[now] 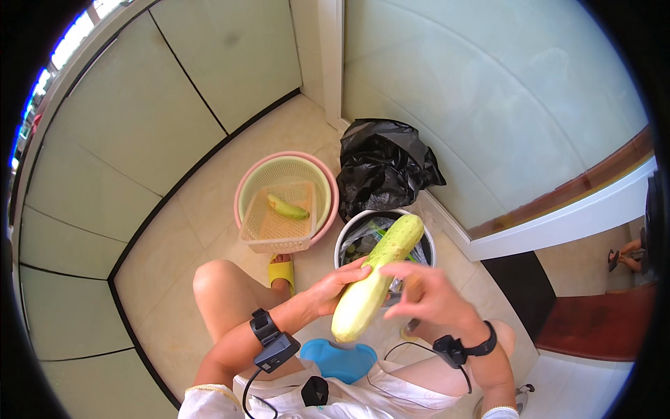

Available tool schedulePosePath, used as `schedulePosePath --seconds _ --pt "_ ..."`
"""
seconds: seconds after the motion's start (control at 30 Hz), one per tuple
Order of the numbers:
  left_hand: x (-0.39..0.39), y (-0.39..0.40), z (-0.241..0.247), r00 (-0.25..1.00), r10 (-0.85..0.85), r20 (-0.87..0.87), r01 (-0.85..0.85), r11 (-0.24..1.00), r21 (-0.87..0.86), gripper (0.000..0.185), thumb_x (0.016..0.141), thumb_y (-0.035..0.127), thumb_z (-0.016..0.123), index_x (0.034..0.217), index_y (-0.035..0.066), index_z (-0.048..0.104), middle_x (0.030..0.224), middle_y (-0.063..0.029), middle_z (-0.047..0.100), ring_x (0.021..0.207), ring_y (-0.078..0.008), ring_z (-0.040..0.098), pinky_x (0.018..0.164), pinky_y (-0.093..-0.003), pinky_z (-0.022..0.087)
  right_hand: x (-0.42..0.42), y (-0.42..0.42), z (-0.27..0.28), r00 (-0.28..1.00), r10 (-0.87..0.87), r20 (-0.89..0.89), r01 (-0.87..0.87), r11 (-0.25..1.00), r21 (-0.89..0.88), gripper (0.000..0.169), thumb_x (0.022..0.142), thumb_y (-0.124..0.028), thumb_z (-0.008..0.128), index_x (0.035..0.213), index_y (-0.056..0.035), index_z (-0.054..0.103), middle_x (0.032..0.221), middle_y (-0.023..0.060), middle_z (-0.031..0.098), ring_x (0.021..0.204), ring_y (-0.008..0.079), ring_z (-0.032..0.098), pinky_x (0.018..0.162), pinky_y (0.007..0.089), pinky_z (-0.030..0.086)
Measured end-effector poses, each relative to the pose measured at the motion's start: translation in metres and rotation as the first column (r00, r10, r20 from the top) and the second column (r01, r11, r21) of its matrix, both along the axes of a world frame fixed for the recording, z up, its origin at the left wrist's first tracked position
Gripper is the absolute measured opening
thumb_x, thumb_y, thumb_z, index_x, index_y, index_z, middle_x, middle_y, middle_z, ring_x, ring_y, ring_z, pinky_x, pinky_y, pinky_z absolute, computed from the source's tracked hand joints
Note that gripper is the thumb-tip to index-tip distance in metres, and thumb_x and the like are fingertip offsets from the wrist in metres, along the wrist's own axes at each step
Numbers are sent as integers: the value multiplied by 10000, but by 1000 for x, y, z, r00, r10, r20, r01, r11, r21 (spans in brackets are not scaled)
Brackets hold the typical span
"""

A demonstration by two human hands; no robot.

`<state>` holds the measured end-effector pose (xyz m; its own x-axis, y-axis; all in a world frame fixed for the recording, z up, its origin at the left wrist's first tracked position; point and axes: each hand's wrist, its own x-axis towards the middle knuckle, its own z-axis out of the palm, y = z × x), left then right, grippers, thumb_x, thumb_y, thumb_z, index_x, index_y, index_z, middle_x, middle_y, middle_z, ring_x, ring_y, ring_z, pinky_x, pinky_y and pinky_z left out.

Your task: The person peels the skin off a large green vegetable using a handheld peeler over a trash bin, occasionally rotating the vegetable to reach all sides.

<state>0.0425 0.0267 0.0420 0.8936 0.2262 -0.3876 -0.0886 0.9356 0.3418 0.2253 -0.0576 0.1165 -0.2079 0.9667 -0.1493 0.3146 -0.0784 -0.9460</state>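
A long pale-green gourd (374, 285) lies diagonally in my left hand (340, 285), with the thumb across its top side. The lower half looks pale and smooth, as if peeled. Its upper end is greener, with speckled rind and brown marks. My right hand (426, 296), blurred, is at the gourd's right side, thumb and fingers spread in a C shape. I see nothing held in it; whether the fingertips touch the gourd is unclear. Under the gourd's upper end stands a white-rimmed bin (341, 246), lined with a plastic bag and holding dark and green scraps.
A pink basin (335, 209) holds a cream colander (277, 165) and a tilted rectangular basket (256, 230) with a smaller green gourd (289, 207). A black plastic bag (384, 162) lies behind the bin. A blue stool (340, 361) is beneath me. Another person's feet (620, 259) show far right.
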Motion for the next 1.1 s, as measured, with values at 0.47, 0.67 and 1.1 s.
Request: schedulePosePath --seconds 0.47,0.67,1.1 --pt "-1 -16 -14 982 -164 98 153 982 112 901 658 60 662 1366 202 123 1183 -118 422 1003 -291 516 847 -429 438 -2 40 -26 543 -698 -467 750 653 -104 557 697 -171 741 1026 1 325 708 47 508 521 121 546 445 212 445" --pt "1 -16 -12 984 -129 125 112 984 136 991 653 10 671 1382 232 37 1180 -90 402 978 -250 526 825 -419 450 -20 48 -43 590 -714 -378 756 653 -53 634 674 -150 755 1094 9 308 714 58 490 490 125 529 446 241 474" --pt "-11 -22 -8 995 -100 -1 100 992 72 939 596 -6 644 1360 203 140 1096 -105 469 899 -264 558 780 -384 466 -27 58 -57 576 -768 -279 814 568 118 323 815 -80 560 1021 13 330 616 81 519 401 143 519 381 258 411"
